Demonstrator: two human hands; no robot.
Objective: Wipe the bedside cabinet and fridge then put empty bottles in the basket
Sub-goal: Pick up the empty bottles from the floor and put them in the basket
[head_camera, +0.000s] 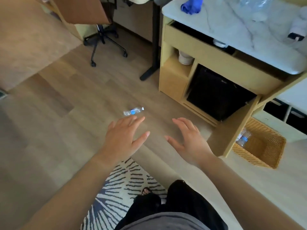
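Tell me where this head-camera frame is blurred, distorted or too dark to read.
Head view: wide-angle bending tilts the cabinet; motion blur smears the marble top, both hands and the floor bottle; the fridge recess is near-black, detail lost.

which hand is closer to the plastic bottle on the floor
Left. The left hand has its fingertips just short of the plastic bottle; the right hand is off to the bottle's right.

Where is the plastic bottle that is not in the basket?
The plastic bottle lies on the wooden floor, just beyond the left hand, left of the cabinet.
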